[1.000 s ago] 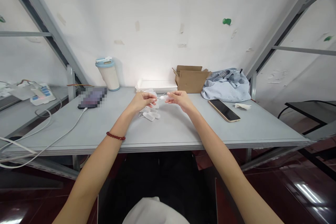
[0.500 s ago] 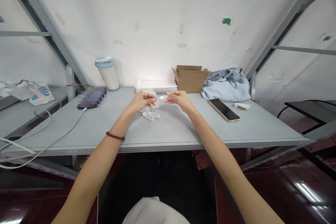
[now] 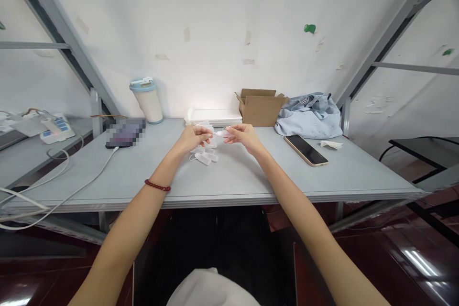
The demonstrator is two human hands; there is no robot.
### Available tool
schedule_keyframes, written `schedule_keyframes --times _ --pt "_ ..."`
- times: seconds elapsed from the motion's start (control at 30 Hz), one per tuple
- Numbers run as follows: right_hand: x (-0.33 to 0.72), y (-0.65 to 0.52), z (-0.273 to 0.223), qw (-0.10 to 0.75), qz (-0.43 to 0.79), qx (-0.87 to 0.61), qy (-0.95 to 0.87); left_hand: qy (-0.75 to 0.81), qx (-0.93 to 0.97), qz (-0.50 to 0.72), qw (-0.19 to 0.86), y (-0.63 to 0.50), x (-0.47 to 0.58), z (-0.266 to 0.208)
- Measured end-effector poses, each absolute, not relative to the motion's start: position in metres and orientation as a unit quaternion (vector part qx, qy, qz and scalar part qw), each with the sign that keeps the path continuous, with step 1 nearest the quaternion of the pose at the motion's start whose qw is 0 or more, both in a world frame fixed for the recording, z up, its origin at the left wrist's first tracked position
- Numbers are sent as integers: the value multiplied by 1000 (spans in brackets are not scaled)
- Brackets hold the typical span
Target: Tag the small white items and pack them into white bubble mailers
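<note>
My right hand pinches a small white tag between thumb and fingertips, above the table. My left hand is closed on the thin white string at the tag's left end; the exact grip is too small to make out. Part of a thin loop shows by the right fingertips. Below and behind my left hand lies a loose pile of several white tags with string loops, partly hidden by the fingers.
Along the wall stand a tumbler, a stack of white sheets or trays, an open cardboard box and bundled blue cloth. A phone and crumpled tissue lie right; a cabled device lies left on the grey table.
Both hands stay nearly in place. My right fingers have shifted slightly on the tag, and it sits a touch differently between the hands. The pile looks the same.
</note>
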State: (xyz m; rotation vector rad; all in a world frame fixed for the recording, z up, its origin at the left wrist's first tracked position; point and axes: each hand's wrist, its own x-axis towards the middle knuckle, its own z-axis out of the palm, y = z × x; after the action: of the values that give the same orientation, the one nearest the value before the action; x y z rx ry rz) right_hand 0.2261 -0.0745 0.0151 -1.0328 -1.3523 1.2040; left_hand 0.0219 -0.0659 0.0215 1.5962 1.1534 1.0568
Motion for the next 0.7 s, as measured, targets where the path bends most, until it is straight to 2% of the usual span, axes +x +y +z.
schedule_keyframes --times 0.7 --pt "219 -78 8 496 491 -415 -583 471 660 404 423 -65 26 13"
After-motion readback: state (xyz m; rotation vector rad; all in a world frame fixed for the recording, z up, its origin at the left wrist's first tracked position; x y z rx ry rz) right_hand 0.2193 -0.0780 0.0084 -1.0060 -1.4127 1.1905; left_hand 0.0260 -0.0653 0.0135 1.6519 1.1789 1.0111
